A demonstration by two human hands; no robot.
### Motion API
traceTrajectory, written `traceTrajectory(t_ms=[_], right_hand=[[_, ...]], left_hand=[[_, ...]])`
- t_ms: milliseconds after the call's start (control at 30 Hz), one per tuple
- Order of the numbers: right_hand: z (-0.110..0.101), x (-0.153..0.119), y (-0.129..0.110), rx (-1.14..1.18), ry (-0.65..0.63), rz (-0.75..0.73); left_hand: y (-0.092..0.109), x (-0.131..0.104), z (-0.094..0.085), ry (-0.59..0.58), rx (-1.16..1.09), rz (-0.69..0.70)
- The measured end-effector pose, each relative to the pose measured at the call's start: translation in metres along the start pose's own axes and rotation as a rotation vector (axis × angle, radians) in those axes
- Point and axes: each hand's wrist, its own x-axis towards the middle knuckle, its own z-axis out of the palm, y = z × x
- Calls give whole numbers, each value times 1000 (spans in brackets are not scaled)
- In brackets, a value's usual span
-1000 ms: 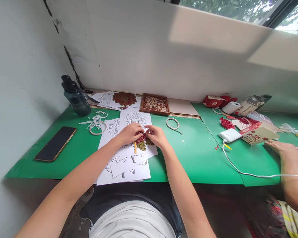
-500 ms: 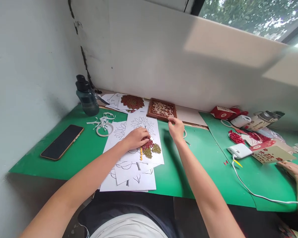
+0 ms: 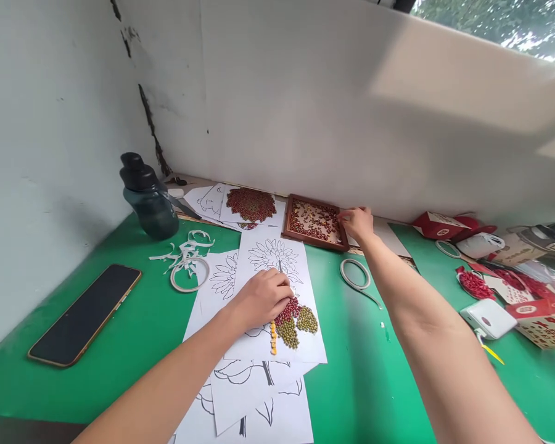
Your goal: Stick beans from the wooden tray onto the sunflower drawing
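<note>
My left hand (image 3: 264, 300) rests on a white drawing sheet (image 3: 254, 250) with flower outlines, its fingers curled together. Beside its fingertips lies a patch of red beans (image 3: 287, 312); whatever the fingers hold is hidden. Green mung beans (image 3: 308, 320) fill leaf shapes next to the red ones, and yellow kernels (image 3: 273, 339) form a short line. Farther back, my right hand (image 3: 359, 223) is closed at the right rim of a wooden tray (image 3: 315, 243) that contains loose red beans and some yellow pieces.
A bean-covered flower picture (image 3: 250, 205) lies left of the tray. A bottle (image 3: 148, 203), phone (image 3: 86, 314), torn strips (image 3: 192, 246) and tape roll (image 3: 189, 274) stand or lie to the left. Rightward are another tape roll (image 3: 355, 274), a white charger (image 3: 489, 317) and red boxes (image 3: 439, 226).
My right hand has moved from the tray's front right corner back to its right side. My left hand stays beside the red beans. The view has shifted closer to the table.
</note>
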Motion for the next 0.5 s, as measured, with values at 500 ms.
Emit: traceTrajectory(t_ms=[500], right_hand=[[-10, 21, -11, -348, -173, -681]], left_hand=[[4, 2, 0, -13, 43, 15]])
